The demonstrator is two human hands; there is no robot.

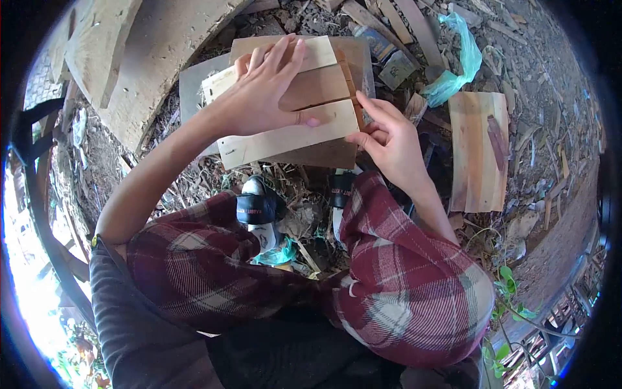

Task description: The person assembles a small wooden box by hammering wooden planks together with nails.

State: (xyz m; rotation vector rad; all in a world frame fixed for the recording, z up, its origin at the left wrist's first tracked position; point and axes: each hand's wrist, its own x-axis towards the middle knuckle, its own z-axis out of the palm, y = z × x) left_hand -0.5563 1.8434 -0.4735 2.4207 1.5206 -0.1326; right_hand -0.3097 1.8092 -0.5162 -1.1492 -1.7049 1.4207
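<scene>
- Head view, and the left hand is spread across the pieces, fingers out over the far slat, thumb down on the near slat; it's pressing, not clenched.
- Right hand comes in at the near slat's right end, fingers grasping across its width, thumb at the near corner and forefinger at the far one.
- Both pale slats sit over a brown base board, with a middle board between them and a brown crosspiece showing at the right ends.
- A dark gap runs between middle board and near slat, so even pressure from that left palm looks wise; the right fingers do best nudging gently, ends kept in line, tips clear of the gap.
- Off to the right, a striped board lies on the littered ground, beside neither hand.
</scene>
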